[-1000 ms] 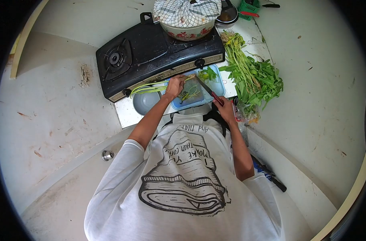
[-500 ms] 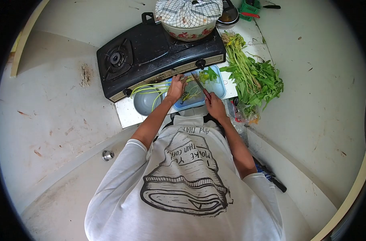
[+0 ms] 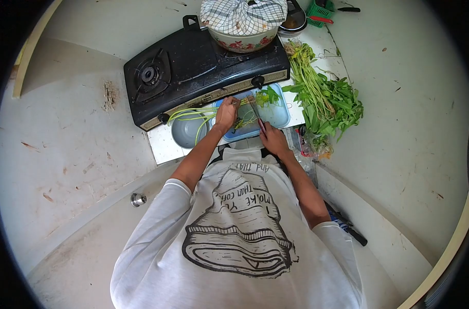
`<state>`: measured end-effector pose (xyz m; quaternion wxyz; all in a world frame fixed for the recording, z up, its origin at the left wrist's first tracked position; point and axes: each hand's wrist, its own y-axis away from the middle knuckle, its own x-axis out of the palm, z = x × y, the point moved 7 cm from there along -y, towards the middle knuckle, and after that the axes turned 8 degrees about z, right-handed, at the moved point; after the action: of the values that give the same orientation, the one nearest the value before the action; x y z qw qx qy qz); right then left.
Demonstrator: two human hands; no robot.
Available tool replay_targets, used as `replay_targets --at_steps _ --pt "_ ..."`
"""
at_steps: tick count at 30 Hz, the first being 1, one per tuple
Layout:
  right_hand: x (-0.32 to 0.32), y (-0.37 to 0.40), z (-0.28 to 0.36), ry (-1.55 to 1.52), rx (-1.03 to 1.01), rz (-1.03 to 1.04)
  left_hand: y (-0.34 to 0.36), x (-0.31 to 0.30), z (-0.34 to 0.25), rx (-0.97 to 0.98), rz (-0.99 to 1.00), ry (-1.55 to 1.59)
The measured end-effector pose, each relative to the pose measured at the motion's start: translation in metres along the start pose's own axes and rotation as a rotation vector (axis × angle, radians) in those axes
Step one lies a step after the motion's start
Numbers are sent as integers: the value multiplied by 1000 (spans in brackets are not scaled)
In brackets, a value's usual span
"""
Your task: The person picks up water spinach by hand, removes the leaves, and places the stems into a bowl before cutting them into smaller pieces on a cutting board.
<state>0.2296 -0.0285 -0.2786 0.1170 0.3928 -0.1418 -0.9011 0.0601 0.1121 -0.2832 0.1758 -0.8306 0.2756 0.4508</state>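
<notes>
My left hand (image 3: 226,114) grips a bunch of long green stems (image 3: 193,114) that trail off to the left over a grey bowl (image 3: 186,132). My right hand (image 3: 269,139) holds a knife (image 3: 255,110) with a red handle, its blade lying across the stems just right of my left hand. Both hands are over a blue tray (image 3: 275,114) that holds cut stems and some green leaves (image 3: 266,96). The knife's handle is mostly hidden in my fist.
A black gas stove (image 3: 193,67) stands behind the tray with a floral pot (image 3: 242,38) covered by a checked cloth. A big pile of leafy greens (image 3: 324,100) lies to the right. A green basket (image 3: 316,9) sits at the far right corner.
My right hand has moved left and forward, bringing the knife blade onto the stems beside my left hand. The left hand has stayed in place.
</notes>
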Motion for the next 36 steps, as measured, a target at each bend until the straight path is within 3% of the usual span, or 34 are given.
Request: replay_targets --at_steps 11,28,36 --pt "13 -7 16 134 56 120 -4 3 -2 15 13 -86" --pt "21 5 9 178 58 112 -5 2 -1 58 -7 -58" --pt "25 4 10 155 72 102 -9 7 4 -10 40 -78"
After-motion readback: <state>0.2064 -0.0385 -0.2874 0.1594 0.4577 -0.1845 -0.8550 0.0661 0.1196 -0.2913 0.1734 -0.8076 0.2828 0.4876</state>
